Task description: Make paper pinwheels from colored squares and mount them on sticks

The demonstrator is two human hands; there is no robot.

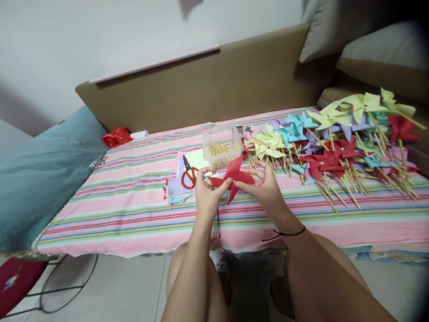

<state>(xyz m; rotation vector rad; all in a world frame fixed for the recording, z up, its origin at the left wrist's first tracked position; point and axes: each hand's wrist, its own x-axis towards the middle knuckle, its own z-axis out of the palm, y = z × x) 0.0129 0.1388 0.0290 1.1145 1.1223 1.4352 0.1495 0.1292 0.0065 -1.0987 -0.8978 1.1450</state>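
Now, red pinwheel: up it comes front and centre, a red paper pinwheel (233, 168) held in the air between both hands, just in front of the clear box, its vanes fanning out to the sides, up and down.
Left hand: in close, this left hand (208, 190) pinches the paper, thumb tip pressed at the middle, forefinger out by the left vane.
Right hand: matching it from the other side, the right hand (264, 184) has its thumb tip against the middle too, close beside the left thumb, with the other fingers spread and bent around the right vane; how firmly they press, I can't tell.
Wrist: a black cord (292, 234) circles the right one, loose ends trailing.
Clear box: just beyond the paper sits the plastic box (219, 130), thin wooden sticks (223, 149) lying inside.
Scissors: to the left, red-handled scissors (187, 163) lie on coloured paper sheets, paper scraps (178, 193) bunched nearby.
Pinwheel crowd: and over on the right, what a heap of stick-mounted pinwheels (330, 162), yellow, blue, purple, pink and red!
Striped cloth: underneath everything runs the pink striped cloth (124, 192), a red plastic bag (117, 137) at its far left.
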